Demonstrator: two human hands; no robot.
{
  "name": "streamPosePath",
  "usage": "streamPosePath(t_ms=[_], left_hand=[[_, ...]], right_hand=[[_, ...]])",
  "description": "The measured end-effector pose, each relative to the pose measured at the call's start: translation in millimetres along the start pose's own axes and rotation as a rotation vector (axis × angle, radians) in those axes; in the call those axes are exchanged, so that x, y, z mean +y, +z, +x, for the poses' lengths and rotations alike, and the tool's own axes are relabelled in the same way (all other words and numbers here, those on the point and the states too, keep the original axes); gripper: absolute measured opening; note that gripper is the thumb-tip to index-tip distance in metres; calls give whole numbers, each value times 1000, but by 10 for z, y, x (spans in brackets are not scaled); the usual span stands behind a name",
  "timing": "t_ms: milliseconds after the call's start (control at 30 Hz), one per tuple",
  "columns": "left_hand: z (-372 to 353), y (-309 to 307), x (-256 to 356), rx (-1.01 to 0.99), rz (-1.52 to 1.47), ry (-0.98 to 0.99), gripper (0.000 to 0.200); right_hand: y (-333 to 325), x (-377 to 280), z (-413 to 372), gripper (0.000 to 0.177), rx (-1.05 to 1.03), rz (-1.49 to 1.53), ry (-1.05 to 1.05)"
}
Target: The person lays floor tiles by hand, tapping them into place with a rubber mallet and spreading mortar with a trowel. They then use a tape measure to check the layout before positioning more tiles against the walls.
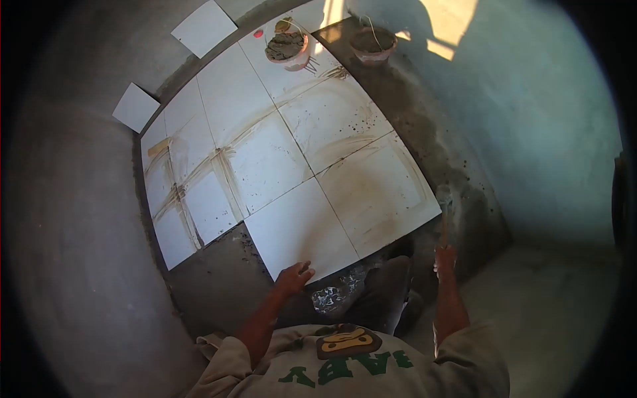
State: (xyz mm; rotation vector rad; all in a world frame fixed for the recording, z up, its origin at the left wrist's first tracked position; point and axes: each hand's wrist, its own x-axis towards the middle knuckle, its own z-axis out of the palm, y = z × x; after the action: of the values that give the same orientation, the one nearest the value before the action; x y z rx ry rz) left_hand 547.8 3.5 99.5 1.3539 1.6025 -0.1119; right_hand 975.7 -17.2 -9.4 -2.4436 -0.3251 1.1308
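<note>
My left hand (pixel 294 276) rests with fingers spread on the near edge of a white floor tile (pixel 302 229), the closest one in a laid field of large white tiles (pixel 332 119). My right hand (pixel 445 257) is closed around the wooden handle of a hammer (pixel 444 205), whose head sits by the right corner of the neighbouring tile (pixel 381 192). Brown mortar smears streak several tiles.
Two pans of grey mortar, one (pixel 287 48) on the tiles and one (pixel 372 42) on bare screed, stand at the far end. Loose tiles (pixel 203 28) (pixel 135 107) lie on the concrete at left. A plastered wall (pixel 531 119) rises at right. My knee (pixel 381 292) is bent below.
</note>
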Motion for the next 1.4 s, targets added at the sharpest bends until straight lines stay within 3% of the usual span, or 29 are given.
streamPosePath(t_ms=[100,200,300,400,500,567,633,800,867,933,1167,1400], left_hand=[[-649,-634,-956,164,-111,80,54],[-1264,-1158,-2120,197,-33,18,53],[-1721,-1432,-3257,271,219,-68,52],[-2149,-1573,-3795,335,181,-171,53],[-2345,-1538,-3855,233,212,-158,55],[-2398,-1474,-3654,159,117,-133,57],[-2330,-1417,-3448,78,208,-77,59],[-2257,-1450,-2911,83,208,164,58],[-2235,-1510,-2732,123,239,149,57],[-2223,-1507,-2693,132,256,137,56],[-2246,-1281,-2899,238,384,373,56],[-2072,-1710,-2909,36,638,292,61]], right_hand=[[98,445,-1262,20,34,62,65],[432,903,-2416,21,138,208,54],[729,1175,-3164,22,109,222,110],[928,1345,-3709,20,86,254,134],[1026,1432,-4055,17,32,233,151],[1170,1574,-4183,16,-32,258,174],[1256,1607,-4350,16,-74,257,206],[1511,1914,-4390,16,-169,125,264],[1565,1967,-4397,18,-188,4,256],[1542,1952,-4458,19,-224,-36,274],[1430,2131,-4333,20,-282,-199,238],[1636,2053,-4393,25,-162,-238,263]])
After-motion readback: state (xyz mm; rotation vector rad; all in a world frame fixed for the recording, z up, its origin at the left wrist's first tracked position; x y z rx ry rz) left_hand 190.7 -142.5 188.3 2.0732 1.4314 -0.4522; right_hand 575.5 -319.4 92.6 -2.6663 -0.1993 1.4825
